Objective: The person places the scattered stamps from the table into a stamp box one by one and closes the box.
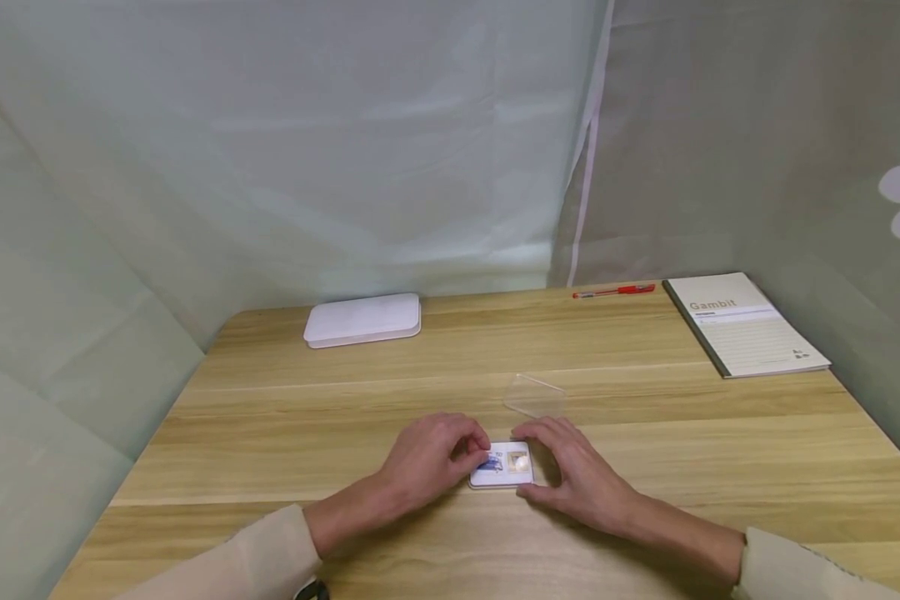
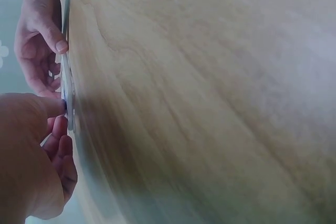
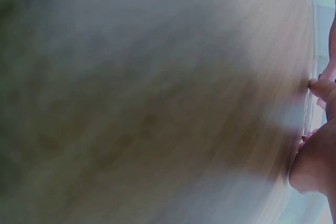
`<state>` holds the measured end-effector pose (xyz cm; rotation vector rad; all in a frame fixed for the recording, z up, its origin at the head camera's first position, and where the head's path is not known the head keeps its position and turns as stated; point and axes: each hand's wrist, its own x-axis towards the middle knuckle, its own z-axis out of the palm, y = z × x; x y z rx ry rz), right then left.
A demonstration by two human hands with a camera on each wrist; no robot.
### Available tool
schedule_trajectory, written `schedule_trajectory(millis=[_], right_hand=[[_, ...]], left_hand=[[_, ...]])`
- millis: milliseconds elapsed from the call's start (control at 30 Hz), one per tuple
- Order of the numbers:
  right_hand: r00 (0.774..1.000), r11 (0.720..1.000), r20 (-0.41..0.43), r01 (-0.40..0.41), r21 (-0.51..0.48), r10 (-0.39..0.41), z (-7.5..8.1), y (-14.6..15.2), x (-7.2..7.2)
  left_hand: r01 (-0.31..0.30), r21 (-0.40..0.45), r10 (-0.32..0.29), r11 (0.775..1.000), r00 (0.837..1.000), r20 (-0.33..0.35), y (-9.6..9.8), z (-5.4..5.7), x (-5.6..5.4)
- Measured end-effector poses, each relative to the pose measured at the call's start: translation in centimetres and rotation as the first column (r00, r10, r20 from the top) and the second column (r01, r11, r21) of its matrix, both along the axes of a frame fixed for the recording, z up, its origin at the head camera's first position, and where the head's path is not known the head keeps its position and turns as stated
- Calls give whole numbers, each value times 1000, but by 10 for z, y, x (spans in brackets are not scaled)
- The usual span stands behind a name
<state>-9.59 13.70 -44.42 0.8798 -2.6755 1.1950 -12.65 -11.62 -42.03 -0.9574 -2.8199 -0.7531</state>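
A small flat white case (image 1: pixel 502 479) with rounded corners lies on the wooden table between both hands. On its top are a blue-printed stamp (image 1: pixel 492 463) at the left and a gold-framed square (image 1: pixel 520 462) at the right. My left hand (image 1: pixel 437 458) pinches at the left edge of the blue stamp, thumb and fingertips close together over the case. My right hand (image 1: pixel 581 477) grips the case at its right end, thumb at the near edge and fingers at the far edge. In the left wrist view the case (image 2: pixel 68 85) shows edge-on between the hands.
Just beyond the right hand lies a clear transparent sheet (image 1: pixel 534 397). A white rectangular box (image 1: pixel 363 320) sits at the back left. A red pen (image 1: pixel 613 291) and a Gambit notebook (image 1: pixel 746 325) lie at the back right. Curtains (image 1: pixel 390 150) hang behind the table.
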Motion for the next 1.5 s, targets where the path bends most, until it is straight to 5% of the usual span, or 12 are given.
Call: schedule_trajectory(millis=[1500], right_hand=[[1000,1000,-5,6,2,-6,1,-1,0]], left_hand=[[-31,-55,30,998,999,-16,2,2,4]])
